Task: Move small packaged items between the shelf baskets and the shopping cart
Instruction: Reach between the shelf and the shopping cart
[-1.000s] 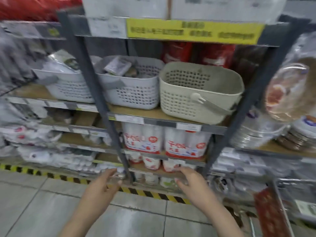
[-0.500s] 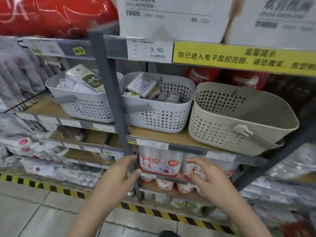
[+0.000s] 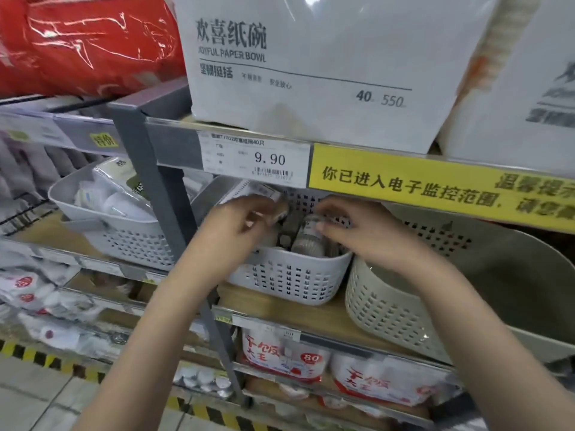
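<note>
The middle grey basket (image 3: pixel 289 281) on the wooden shelf holds several small packaged items. Both my hands are inside it. My left hand (image 3: pixel 242 228) has curled fingers just under a flat white packet (image 3: pixel 249 188) lying at the basket's top; blur hides whether it grips it. My right hand (image 3: pixel 357 234) pinches the top of a clear cylindrical container (image 3: pixel 306 241) between thumb and fingers. Left of the grey upright post, a second grey basket (image 3: pixel 124 244) holds white packets. A beige basket (image 3: pixel 404 309) stands at the right. No shopping cart is visible.
The grey shelf post (image 3: pixel 168 200) runs between the two grey baskets, close to my left forearm. The upper shelf edge with a price tag (image 3: pixel 255 160) and a yellow sign (image 3: pixel 435 188) hangs low over the baskets. Paper bowl boxes sit above, packaged cups below.
Both hands rose from below the shelf edge into the middle grey basket. My view moved closer and upward toward the shelf.
</note>
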The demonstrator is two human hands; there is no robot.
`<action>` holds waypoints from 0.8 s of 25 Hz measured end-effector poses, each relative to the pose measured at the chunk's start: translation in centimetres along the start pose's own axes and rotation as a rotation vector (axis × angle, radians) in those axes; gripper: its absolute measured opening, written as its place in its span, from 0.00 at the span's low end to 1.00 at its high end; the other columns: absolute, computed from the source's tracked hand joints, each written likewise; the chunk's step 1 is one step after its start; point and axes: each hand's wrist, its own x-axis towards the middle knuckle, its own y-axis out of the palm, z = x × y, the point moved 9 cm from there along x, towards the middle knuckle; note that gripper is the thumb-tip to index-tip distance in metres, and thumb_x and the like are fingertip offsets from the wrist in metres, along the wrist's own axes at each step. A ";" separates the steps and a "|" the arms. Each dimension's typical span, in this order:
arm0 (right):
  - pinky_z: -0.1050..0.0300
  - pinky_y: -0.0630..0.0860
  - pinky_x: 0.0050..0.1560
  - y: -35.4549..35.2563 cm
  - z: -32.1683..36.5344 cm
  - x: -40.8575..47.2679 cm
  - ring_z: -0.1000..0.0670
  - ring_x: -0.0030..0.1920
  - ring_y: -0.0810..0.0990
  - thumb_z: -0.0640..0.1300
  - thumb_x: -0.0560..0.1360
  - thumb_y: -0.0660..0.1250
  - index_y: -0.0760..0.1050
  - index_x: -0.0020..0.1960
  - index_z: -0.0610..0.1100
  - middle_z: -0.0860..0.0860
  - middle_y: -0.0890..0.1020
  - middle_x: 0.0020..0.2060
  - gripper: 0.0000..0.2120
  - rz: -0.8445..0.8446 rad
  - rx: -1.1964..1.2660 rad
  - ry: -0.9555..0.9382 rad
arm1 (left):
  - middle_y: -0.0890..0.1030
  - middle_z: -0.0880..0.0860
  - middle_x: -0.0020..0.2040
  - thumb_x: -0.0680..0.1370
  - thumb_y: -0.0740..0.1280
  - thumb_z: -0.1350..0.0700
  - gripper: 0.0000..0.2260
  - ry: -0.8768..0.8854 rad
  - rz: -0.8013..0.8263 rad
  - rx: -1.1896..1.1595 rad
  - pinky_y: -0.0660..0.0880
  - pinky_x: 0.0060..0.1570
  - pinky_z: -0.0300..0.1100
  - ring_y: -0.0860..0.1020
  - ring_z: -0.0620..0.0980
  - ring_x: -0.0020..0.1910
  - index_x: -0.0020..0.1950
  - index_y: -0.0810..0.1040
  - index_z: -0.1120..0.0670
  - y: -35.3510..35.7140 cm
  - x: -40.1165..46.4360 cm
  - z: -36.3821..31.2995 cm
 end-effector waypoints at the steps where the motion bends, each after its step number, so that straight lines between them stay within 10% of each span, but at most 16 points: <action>1: 0.67 0.62 0.50 0.8 -0.6 1.5 0.59 0.59 0.72 0.48 0.78 0.63 0.72 0.65 0.49 0.55 0.76 0.62 0.16 0.051 -0.055 0.007 | 0.81 0.48 0.54 0.78 0.64 0.57 0.11 -0.031 -0.027 0.053 0.69 0.45 0.35 0.78 0.47 0.53 0.59 0.79 0.53 0.1 1.6 1.0; 4: 0.67 0.61 0.39 3.4 -1.5 4.7 0.57 0.54 0.68 0.44 0.77 0.65 0.69 0.66 0.44 0.48 0.74 0.63 0.19 0.191 -0.202 -0.048 | 0.80 0.55 0.59 0.77 0.65 0.54 0.13 -0.107 -0.009 0.241 0.61 0.41 0.34 0.75 0.54 0.60 0.60 0.78 0.55 1.4 4.8 4.0; 12: 0.56 0.72 0.52 7.1 -5.0 7.6 0.47 0.56 0.75 0.53 0.70 0.72 0.70 0.65 0.47 0.47 0.76 0.60 0.27 0.337 -0.417 0.016 | 0.66 0.56 0.71 0.66 0.74 0.43 0.38 -0.248 0.106 0.393 0.67 0.64 0.50 0.65 0.58 0.69 0.72 0.64 0.52 2.7 6.4 7.7; 20: 0.53 0.74 0.53 7.4 -5.2 6.9 0.47 0.55 0.75 0.53 0.66 0.74 0.68 0.66 0.48 0.50 0.75 0.57 0.31 0.358 -0.462 0.043 | 0.65 0.58 0.71 0.65 0.73 0.42 0.40 -0.325 0.004 0.411 0.67 0.63 0.56 0.62 0.62 0.68 0.72 0.64 0.54 2.2 6.4 8.9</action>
